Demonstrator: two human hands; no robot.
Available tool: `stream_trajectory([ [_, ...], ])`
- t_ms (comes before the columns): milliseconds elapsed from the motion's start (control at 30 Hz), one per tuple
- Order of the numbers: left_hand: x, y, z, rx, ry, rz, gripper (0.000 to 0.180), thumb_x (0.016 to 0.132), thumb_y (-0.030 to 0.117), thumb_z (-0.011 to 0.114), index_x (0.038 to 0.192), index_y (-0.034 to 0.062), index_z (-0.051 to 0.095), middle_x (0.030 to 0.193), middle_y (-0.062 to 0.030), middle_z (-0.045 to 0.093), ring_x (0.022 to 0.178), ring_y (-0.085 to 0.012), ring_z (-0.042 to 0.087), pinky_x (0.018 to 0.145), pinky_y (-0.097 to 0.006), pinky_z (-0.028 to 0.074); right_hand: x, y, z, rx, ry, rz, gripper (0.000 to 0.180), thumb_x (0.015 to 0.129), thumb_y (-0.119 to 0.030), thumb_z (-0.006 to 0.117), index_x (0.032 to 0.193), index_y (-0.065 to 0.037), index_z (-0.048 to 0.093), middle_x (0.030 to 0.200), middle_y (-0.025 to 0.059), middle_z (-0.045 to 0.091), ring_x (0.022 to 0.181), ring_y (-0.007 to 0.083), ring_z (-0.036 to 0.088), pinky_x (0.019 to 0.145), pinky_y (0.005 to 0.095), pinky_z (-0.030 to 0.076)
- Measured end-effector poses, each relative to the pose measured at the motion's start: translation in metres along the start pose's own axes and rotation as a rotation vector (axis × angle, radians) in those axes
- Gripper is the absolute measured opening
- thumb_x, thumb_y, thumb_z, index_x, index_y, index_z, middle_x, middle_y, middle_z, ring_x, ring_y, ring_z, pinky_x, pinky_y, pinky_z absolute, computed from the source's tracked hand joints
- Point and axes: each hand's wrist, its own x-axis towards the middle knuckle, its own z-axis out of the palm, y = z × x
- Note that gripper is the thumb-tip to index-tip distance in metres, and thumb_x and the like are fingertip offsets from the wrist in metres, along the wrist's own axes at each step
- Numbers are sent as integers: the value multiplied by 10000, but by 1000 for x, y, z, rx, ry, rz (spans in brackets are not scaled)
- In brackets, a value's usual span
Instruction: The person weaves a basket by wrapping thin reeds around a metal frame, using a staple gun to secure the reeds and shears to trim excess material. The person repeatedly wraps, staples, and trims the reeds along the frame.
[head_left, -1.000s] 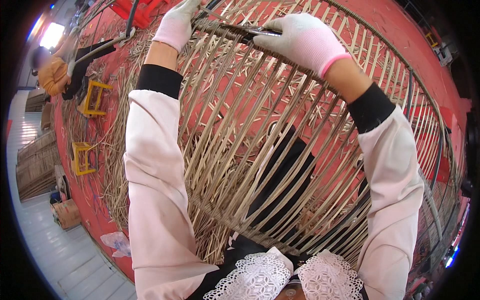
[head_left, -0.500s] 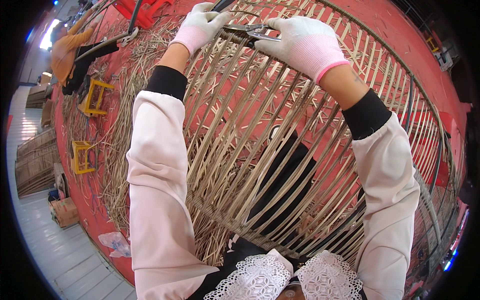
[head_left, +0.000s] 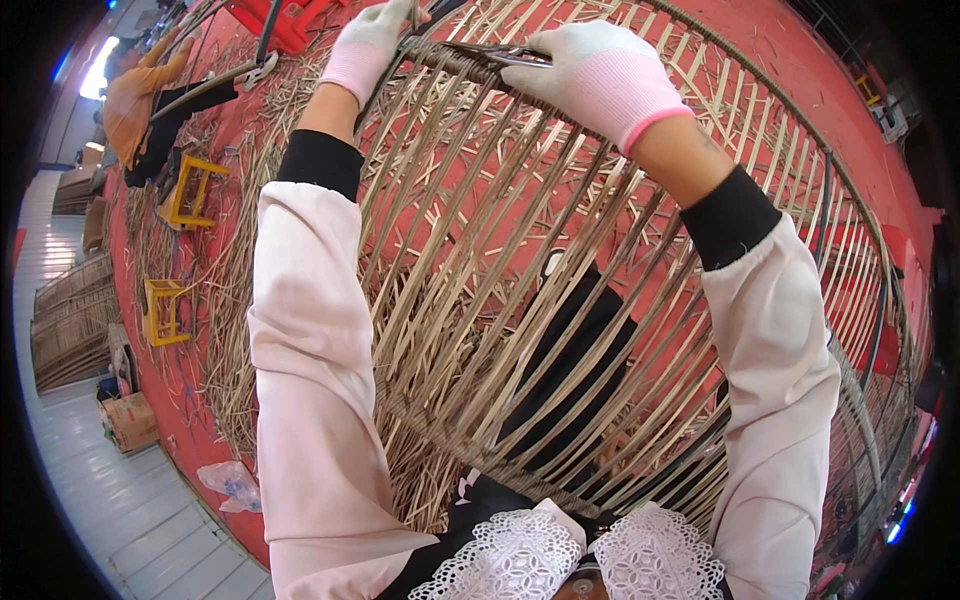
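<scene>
A large round frame of thin bamboo strips (head_left: pixel 520 300) on dark metal hoops stands in front of me over my lap. My left hand (head_left: pixel 372 42), in a white glove with a pink cuff, grips the frame's top rim. My right hand (head_left: pixel 600 72), gloved the same way, holds a slim metal tool (head_left: pixel 495 52) with its tip against the rim next to my left hand. Both arms reach up in pale pink sleeves over black undersleeves.
The floor is red and strewn with loose bamboo strips (head_left: pixel 225 300). Two yellow stools (head_left: pixel 165 310) stand at the left. A person in an orange top (head_left: pixel 130 95) crouches at the far left. A cardboard box (head_left: pixel 130 420) and stacked mats sit by the grey walkway.
Both hands have shifted right along the top rim, and the view has turned so the person in orange and the stools sit further into the picture.
</scene>
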Motion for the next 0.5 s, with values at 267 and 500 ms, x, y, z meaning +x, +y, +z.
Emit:
stream_trajectory([
  [267, -5, 3, 14, -576, 127, -233, 385, 924, 349, 703, 1057, -10, 744, 1383, -96, 566, 1249, -162, 541, 1051, -279, 394, 8, -4, 6, -50, 57, -26, 533, 888, -561, 607, 1195, -136, 702, 907, 154, 739, 888, 328, 716, 789, 448, 566],
  [500, -9, -9, 5, -692, 40, -173, 480, 958, 398, 658, 1239, 9, 661, 1287, -95, 632, 1186, -162, 586, 1044, -286, 404, 20, -17, 5, -69, 5, -27, 444, 903, -510, 607, 977, -102, 765, 905, 131, 749, 883, 298, 734, 769, 450, 585],
])
